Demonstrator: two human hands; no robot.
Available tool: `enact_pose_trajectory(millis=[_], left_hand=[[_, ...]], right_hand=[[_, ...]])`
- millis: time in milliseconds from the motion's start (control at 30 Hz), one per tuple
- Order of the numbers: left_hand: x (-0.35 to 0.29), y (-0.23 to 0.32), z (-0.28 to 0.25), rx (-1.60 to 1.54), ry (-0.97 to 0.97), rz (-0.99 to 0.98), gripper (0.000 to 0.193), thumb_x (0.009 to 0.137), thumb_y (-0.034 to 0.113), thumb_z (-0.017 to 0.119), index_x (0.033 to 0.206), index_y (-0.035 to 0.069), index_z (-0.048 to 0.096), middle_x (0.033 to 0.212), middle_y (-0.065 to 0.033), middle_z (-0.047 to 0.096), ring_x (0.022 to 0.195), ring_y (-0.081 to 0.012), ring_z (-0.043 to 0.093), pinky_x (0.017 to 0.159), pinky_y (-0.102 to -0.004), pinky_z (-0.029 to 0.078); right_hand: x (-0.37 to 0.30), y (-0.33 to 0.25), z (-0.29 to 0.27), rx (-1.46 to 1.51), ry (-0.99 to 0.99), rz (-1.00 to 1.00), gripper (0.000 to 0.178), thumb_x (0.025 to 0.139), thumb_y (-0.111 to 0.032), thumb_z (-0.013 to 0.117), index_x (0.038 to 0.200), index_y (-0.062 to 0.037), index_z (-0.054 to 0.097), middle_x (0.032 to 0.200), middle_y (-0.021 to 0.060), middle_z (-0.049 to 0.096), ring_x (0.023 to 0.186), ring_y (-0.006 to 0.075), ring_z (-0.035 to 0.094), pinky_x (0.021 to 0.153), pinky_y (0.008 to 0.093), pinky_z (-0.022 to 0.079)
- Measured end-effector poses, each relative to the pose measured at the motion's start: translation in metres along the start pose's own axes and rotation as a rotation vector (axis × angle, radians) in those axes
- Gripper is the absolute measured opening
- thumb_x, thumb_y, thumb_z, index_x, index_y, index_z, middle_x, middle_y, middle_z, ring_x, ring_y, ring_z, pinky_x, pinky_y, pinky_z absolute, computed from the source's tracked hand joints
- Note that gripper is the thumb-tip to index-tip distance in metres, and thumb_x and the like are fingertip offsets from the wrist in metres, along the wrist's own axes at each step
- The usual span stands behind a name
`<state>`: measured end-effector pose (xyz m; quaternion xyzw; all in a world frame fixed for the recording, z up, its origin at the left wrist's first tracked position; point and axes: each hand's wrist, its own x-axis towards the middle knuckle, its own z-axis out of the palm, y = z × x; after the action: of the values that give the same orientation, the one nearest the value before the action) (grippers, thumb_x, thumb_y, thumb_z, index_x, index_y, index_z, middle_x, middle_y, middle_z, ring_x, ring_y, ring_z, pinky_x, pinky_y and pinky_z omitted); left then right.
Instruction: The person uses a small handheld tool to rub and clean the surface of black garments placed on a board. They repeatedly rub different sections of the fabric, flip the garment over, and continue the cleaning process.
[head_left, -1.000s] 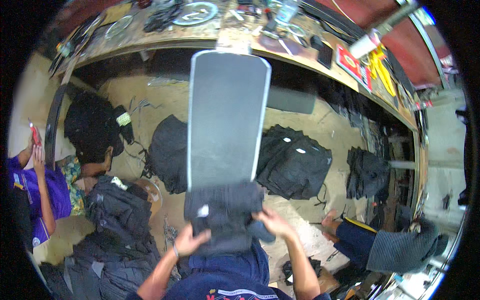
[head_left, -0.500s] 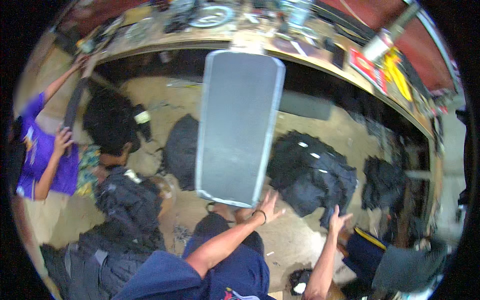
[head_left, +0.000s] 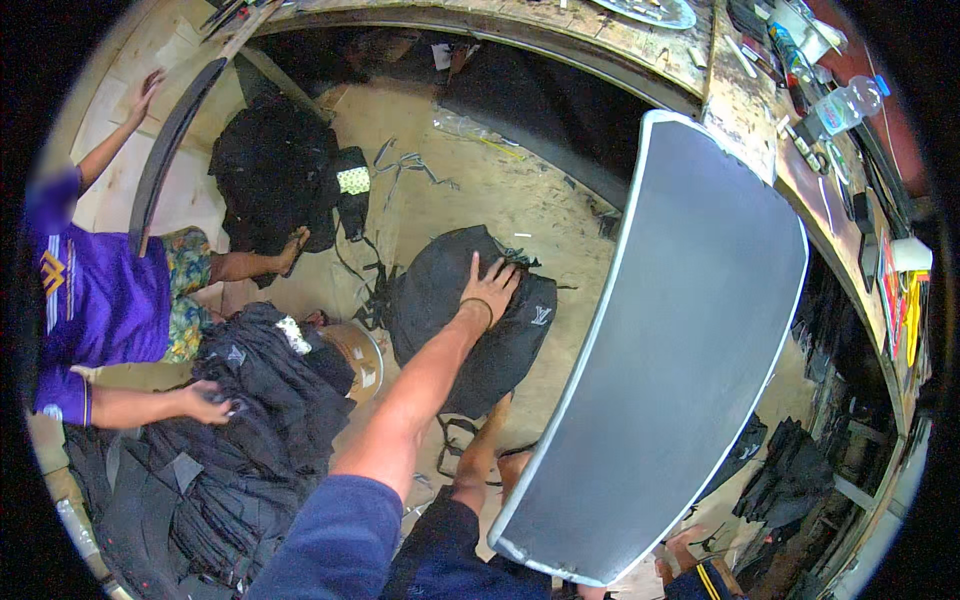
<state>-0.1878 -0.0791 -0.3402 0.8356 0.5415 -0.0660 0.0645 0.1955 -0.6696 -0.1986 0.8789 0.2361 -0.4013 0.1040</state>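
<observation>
My left hand (head_left: 491, 289), with a dark band at its wrist, reaches out over a black backpack (head_left: 440, 300) lying on the floor. The fingers are spread flat on its upper part, not closed round it. A small pale emblem marks the fabric beside the hand. Loose straps trail from the bag's left and lower sides. To the right of my arm a long dark grey board (head_left: 680, 330) with a white edge slants across the view. My right hand is not visible; only a sliver of skin shows at the lower edge below the board.
At left, a co-worker in a purple shirt (head_left: 110, 300) sits by a heap of black bags (head_left: 270, 400). A tape roll (head_left: 371, 362) lies beside it. Another black bag (head_left: 270, 165) lies farther back. The wooden workbench (head_left: 640, 48) carries a plastic bottle (head_left: 850, 105).
The view has swung left, so the board appears farther right and tilted. My left hand has moved from near the board's lower end onto the backpack. My right hand has left the view.
</observation>
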Motion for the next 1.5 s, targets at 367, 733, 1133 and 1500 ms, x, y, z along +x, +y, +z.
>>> enact_pose_trajectory(millis=[367, 733, 1133, 1500], left_hand=[[-0.272, 0.079, -0.179, -0.112, -0.559, 0.553, 0.023, 0.100, 0.036, 0.062, 0.122, 0.028, 0.064, 0.098, -0.0005, 0.073, 0.095, -0.0213, 0.075, 0.101, -0.0577, 0.043], [-0.317, 0.107, -0.285, -0.337, 0.233, 0.470, 0.043, 0.096, 0.056, 0.075, 0.074, 0.021, 0.059, 0.061, 0.0037, 0.051, 0.061, -0.0178, 0.054, 0.071, -0.0410, 0.039], [-0.095, 0.174, -0.389, -0.499, 0.173, 0.484, 0.029, 0.098, 0.029, 0.072, 0.116, 0.006, 0.072, 0.116, -0.0131, 0.072, 0.109, -0.0328, 0.069, 0.094, -0.0514, 0.052], [0.096, 0.188, -0.335, -0.383, 0.474, 0.602, 0.083, 0.105, 0.059, 0.056, 0.165, 0.005, 0.044, 0.177, -0.0137, 0.036, 0.168, -0.0295, 0.022, 0.136, -0.0612, 0.010]], right_hand=[[-0.101, -0.145, -0.051, -0.311, -0.388, -0.523, 0.065, 0.090, -0.049, 0.078, 0.141, -0.0088, 0.068, 0.129, 0.0251, 0.074, 0.100, 0.0502, 0.075, 0.090, 0.0562, 0.061], [-0.149, -0.207, -0.183, -0.140, -0.313, -0.695, 0.061, 0.089, -0.057, 0.080, 0.127, -0.0106, 0.068, 0.094, 0.0248, 0.079, 0.094, 0.0469, 0.078, 0.082, 0.0548, 0.061], [-0.117, -0.360, -0.284, 0.447, 0.347, -0.656, 0.096, 0.097, -0.042, 0.080, 0.172, -0.0097, 0.028, 0.105, 0.0269, 0.078, 0.097, 0.0387, 0.078, 0.087, 0.0488, 0.060], [-0.007, -0.447, -0.297, 0.776, 0.477, -0.599, 0.070, 0.097, -0.048, 0.079, 0.133, 0.0109, 0.071, 0.113, 0.0298, 0.079, 0.101, 0.0341, 0.078, 0.091, 0.0417, 0.058]])
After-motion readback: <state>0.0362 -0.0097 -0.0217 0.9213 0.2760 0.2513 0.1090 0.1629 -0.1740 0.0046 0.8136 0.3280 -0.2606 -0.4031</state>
